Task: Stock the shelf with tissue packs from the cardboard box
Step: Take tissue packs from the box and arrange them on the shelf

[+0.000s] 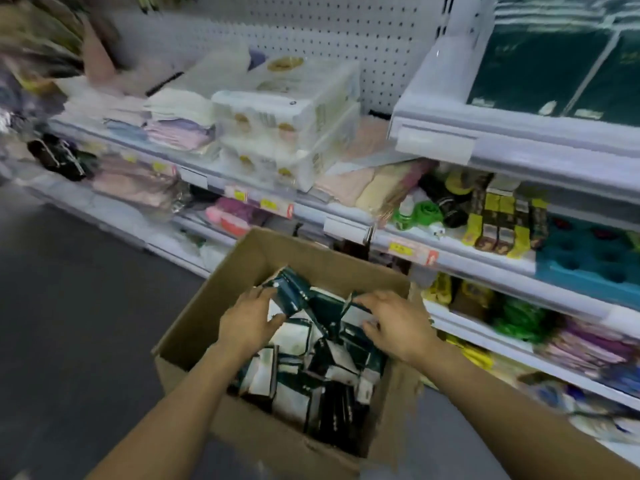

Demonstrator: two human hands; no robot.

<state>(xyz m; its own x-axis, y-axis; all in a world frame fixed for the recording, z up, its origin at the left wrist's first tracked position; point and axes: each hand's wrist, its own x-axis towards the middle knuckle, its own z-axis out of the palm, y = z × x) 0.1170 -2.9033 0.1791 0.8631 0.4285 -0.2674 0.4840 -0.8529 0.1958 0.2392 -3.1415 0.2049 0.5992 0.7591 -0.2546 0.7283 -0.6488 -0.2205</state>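
Observation:
An open cardboard box (207, 327) stands on the floor below me, filled with several dark green and white tissue packs (294, 368) lying jumbled. My left hand (247, 322) is inside the box, its fingers closed on one dark green tissue pack (291, 292) that tilts up above the pile. My right hand (394, 323) reaches in on the right side, fingers curled over the edge of another green pack (349, 311). Matching dark green packs (540, 64) fill the upper right shelf (485, 147). The whole view is motion blurred.
White store shelves run from left to right behind the box, loaded with white toilet roll bundles (287, 112), folded cloths, socks and small goods. A pegboard back wall (329, 36) rises above. Dark grey floor (69, 323) lies to the left of the box.

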